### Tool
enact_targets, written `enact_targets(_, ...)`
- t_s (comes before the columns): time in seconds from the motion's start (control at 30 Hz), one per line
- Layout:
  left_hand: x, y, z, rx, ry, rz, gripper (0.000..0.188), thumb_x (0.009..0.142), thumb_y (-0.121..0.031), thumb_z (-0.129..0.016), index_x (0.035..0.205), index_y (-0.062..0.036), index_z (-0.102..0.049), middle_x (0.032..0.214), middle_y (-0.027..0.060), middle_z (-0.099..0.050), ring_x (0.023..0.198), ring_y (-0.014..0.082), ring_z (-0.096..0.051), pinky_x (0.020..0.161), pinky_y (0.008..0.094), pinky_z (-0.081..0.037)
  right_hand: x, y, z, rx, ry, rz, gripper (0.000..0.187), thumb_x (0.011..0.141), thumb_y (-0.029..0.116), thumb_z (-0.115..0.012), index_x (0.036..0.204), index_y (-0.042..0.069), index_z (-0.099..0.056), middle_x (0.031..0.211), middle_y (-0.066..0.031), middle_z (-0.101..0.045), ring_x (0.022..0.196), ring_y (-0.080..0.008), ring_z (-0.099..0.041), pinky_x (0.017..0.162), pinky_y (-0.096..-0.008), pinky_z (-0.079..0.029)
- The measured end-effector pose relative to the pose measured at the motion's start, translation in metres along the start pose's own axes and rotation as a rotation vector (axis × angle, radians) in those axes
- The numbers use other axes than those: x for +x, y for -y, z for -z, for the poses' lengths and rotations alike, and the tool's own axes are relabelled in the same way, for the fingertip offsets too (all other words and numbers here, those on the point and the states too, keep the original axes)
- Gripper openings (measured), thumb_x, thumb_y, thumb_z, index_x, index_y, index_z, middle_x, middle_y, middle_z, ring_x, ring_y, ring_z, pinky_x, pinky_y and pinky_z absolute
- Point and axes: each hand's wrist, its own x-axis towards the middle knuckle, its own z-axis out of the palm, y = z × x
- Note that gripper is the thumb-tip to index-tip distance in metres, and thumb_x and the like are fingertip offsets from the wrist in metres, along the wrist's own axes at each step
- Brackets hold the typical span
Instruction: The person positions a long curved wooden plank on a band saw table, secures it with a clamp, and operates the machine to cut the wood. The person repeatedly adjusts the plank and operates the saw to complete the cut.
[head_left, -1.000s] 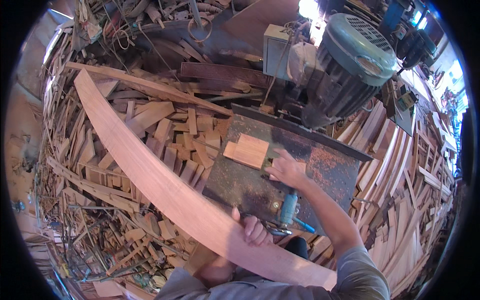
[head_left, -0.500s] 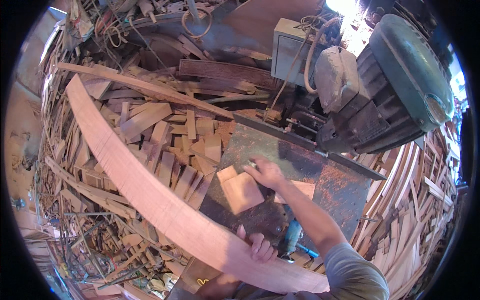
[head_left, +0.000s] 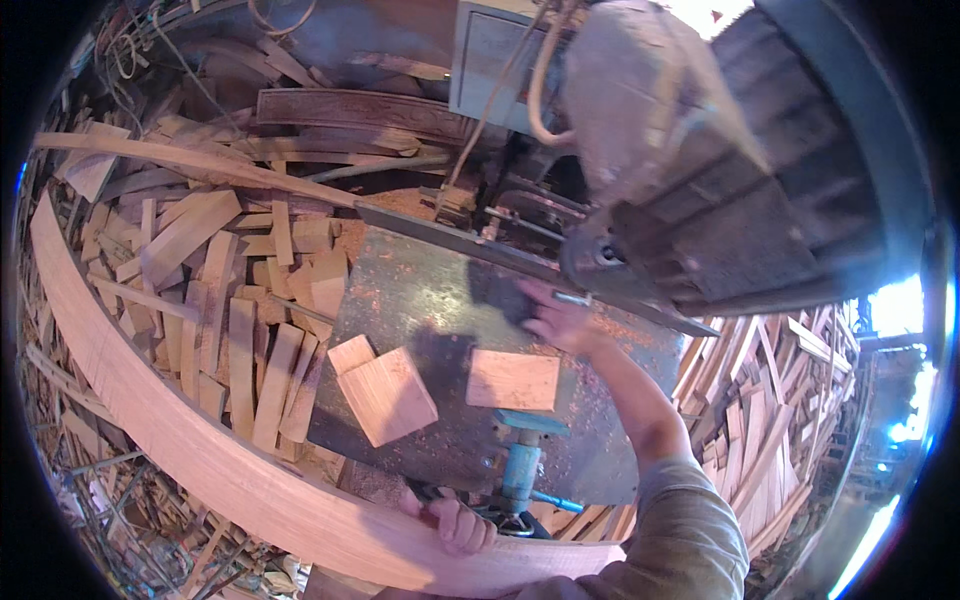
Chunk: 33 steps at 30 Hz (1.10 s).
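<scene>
My left hand [head_left: 458, 525] is closed over the upper edge of a long curved wooden board [head_left: 215, 465], which sweeps from the far left to the near side. My right hand [head_left: 562, 320] reaches over the dark metal machine table [head_left: 400, 285], its fingers spread beside the long fence [head_left: 460, 240]. A short metal rod [head_left: 572, 298] shows at this hand; whether the fingers touch it I cannot tell. Two overlapping wood blocks [head_left: 388, 397] lie left on the table, and another wood block [head_left: 513, 380] sits nearer the middle, just beyond a blue clamp [head_left: 520, 470].
A large motor housing [head_left: 720, 200] hangs over the table's far right. Offcuts [head_left: 240, 340] are heaped on the left, with curved strips [head_left: 770, 420] piled on the right. A grey metal box [head_left: 490, 65] stands behind. Sawdust lies scattered over the table.
My right hand has moved away from the overlapping blocks, right and farther back to the fence. The view has shifted toward the machine. My left hand still grips the board.
</scene>
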Motion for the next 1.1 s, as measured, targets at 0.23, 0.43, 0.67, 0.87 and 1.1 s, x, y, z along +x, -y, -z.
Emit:
enact_targets(0.23,-0.007,-0.006,-0.012,0.077,-0.051,0.037,0.074,0.101,-0.066,-0.016,0.091,-0.0071,-0.059,0.067,0.0045,-0.055,0.058,0.0200,-0.050,0.073,0.0399,-0.041,-0.379,-0.010,0.078,-0.384,-0.073,-1.572,0.047,0.103,0.037,-0.040,0.125,0.004,-0.065,0.143,-0.0187,-0.051,0.132,-0.0319,-0.048,0.112,-0.0421,-0.037)
enact_targets(0.43,-0.011,-0.005,-0.008,0.105,-0.135,0.066,0.071,0.102,-0.064,-0.019,0.093,-0.0056,-0.059,0.070,0.0066,-0.056,0.060,0.0202,-0.049,0.074,0.0386,-0.039,-0.257,-0.032,0.044,-0.181,-0.493,-0.714,0.036,0.093,0.029,-0.064,0.102,-0.006,-0.063,0.139,-0.0229,-0.052,0.131,-0.0379,-0.047,0.111,-0.0439,-0.037)
enact_targets(0.67,-0.010,0.015,-0.023,0.109,-0.241,0.032,0.066,0.103,-0.063,-0.022,0.087,-0.0073,-0.056,0.067,0.0049,-0.051,0.057,0.0189,-0.044,0.071,0.0372,-0.036,-0.137,0.064,0.010,0.052,-0.394,-0.418,0.032,0.095,0.025,-0.063,0.096,-0.007,-0.063,0.130,-0.0225,-0.057,0.125,-0.0414,-0.051,0.106,-0.0463,-0.041)
enact_targets(0.87,0.018,0.024,0.000,0.142,-0.253,-0.032,0.066,0.102,-0.063,-0.019,0.085,-0.0097,-0.054,0.067,0.0025,-0.048,0.063,0.0174,-0.047,0.070,0.0356,-0.037,-0.236,0.183,0.136,0.540,-0.172,-0.277,0.052,0.086,0.036,-0.074,0.122,0.003,-0.055,0.130,-0.0228,-0.057,0.116,-0.0440,-0.059,0.095,-0.0479,-0.051)
enact_targets(1.1,0.100,0.047,0.079,0.149,-0.054,-0.150,0.025,0.102,-0.031,-0.042,0.096,-0.0096,-0.054,0.076,0.0033,-0.052,0.070,0.0183,-0.050,0.077,0.0383,-0.042,-0.302,0.251,0.165,-0.055,0.078,-0.380,0.034,0.073,0.023,-0.080,0.079,-0.007,-0.065,0.136,-0.0291,-0.052,0.122,-0.0486,-0.053,0.103,-0.0558,-0.045)
